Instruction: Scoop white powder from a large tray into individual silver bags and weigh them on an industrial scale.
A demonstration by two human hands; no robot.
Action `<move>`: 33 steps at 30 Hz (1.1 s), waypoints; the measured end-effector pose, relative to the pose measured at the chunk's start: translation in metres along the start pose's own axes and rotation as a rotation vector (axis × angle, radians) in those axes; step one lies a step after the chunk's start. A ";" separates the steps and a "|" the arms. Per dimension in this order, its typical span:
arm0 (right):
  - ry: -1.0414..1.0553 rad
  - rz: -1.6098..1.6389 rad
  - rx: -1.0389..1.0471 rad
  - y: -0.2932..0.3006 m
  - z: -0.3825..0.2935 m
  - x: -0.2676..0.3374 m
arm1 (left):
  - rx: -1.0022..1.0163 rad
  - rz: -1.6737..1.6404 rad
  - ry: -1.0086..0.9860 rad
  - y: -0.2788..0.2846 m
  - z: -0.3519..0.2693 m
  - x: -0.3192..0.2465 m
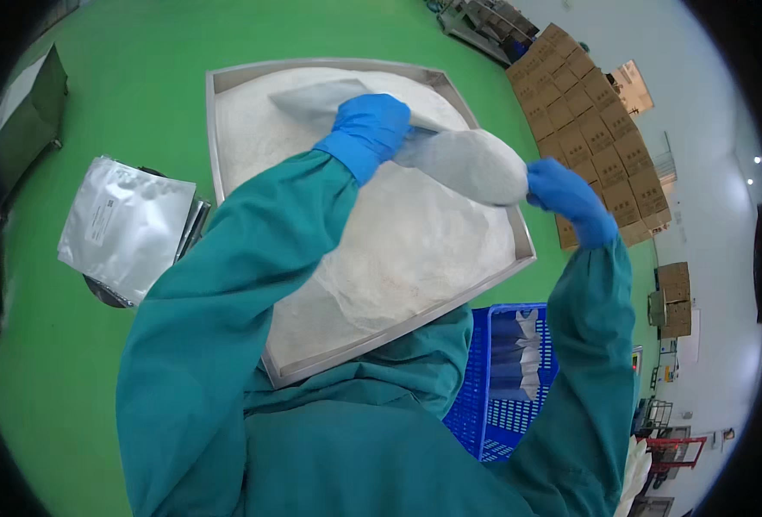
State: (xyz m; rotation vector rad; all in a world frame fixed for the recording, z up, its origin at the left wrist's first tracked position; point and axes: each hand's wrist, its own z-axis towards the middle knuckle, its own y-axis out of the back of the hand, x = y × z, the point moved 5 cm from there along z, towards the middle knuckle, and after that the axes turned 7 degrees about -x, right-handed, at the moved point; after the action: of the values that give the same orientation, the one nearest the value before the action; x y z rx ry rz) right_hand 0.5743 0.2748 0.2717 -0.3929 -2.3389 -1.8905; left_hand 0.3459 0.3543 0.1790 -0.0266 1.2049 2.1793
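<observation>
A wide metal tray (402, 326) of white powder (413, 258) lies before me, its near edge against my lap. My left hand (371, 132), in a blue glove, is closed around a silvery pouch (313, 100) above the powder; the hand covers the pouch's middle. My right hand (568, 194), also gloved, grips the end of a scoop (468, 168) that looks heaped with white powder. The scoop's tip meets the pouch's right end beside my left hand. Blur hides whether the tip is inside the pouch. The scoop's handle is mostly covered by my fingers.
A stack of flat foil pouches (129, 223) with labels rests on a dark round support at the left. A blue plastic crate (484, 381) at my right holds several silvery pouches (517, 355). Cardboard boxes (588, 129) are piled by the wall. A metal cart (22, 123) stands far left.
</observation>
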 end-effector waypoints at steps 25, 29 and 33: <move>0.242 0.200 0.074 -0.320 0.029 -0.101 | 0.179 0.193 -0.320 0.014 0.085 0.042; 0.165 0.304 0.189 -0.194 0.011 -0.084 | 0.132 0.158 -0.235 0.023 0.090 0.042; 0.034 0.365 -0.001 -0.037 -0.007 -0.056 | 0.027 0.135 -0.192 0.055 0.105 0.026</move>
State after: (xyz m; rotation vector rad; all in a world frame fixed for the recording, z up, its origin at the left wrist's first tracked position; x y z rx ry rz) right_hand 0.6173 0.2540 0.2245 -0.7247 -2.0705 -1.7091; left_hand 0.3245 0.4278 0.2733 0.2760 1.1547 2.2224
